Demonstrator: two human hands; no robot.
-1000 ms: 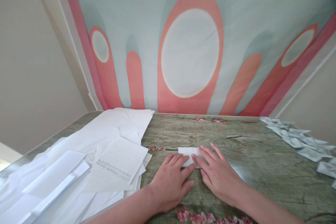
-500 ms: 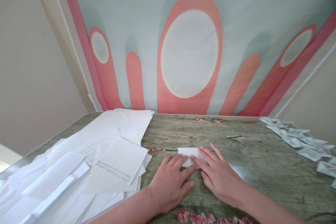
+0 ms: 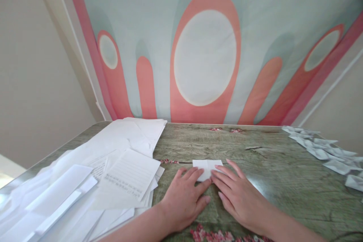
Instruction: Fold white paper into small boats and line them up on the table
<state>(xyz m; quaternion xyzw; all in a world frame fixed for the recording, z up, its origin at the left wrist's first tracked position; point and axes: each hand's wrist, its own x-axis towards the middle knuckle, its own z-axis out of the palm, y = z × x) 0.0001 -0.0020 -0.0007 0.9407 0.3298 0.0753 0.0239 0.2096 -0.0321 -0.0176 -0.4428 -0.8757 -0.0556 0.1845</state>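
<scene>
A change in the position of the bare right hand (image 3: 241, 198) is recorded. Its fingers have been drawn back slightly toward the near edge of the wood-grain tabletop (image 3: 292, 185). By this shift, the far right corner of the small white folded rectangular paper (image 3: 207, 164), previously covered, has been exposed. The right index fingertip, formerly placed farther in on the sheet, is now found lower, toward the paper's near edge.
</scene>
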